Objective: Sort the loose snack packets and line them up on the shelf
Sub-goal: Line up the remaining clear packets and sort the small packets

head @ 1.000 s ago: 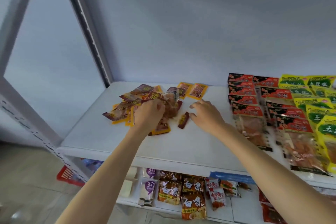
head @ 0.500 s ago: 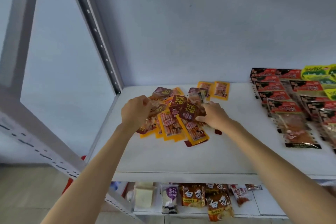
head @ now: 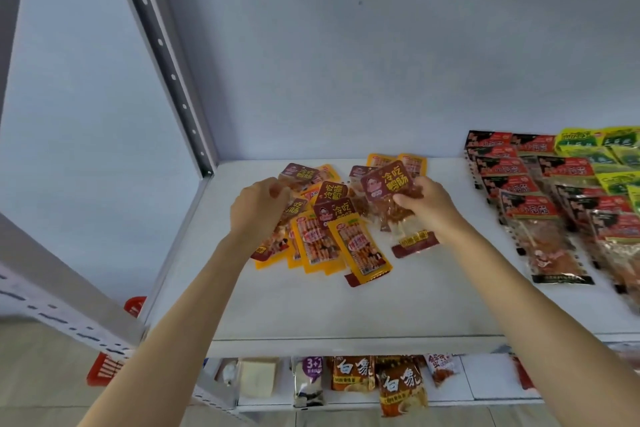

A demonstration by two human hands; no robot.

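A loose heap of small snack packets (head: pixel 322 218), some maroon-topped and some orange, lies on the white shelf (head: pixel 346 308) left of centre. My right hand (head: pixel 427 204) pinches a maroon-topped packet (head: pixel 388 184) by its side and holds it tilted above the heap. At the heap's left edge my left hand (head: pixel 258 208) has its fingers curled into the packets, gripping one there (head: pixel 294 210). Two orange packets (head: pixel 360 248) fan out towards the front.
Ordered rows of red-and-black packets (head: pixel 519 184) and green-yellow packets (head: pixel 595 146) fill the shelf's right side. A grey perforated upright (head: pixel 166 55) stands at the left. The lower shelf holds noodle packs (head: pixel 353 373). A red basket (head: pixel 107 367) sits on the floor.
My right hand has lifted a maroon-topped packet off the heap. The view has shifted closer and to the left. My left hand stays at the heap's left edge.
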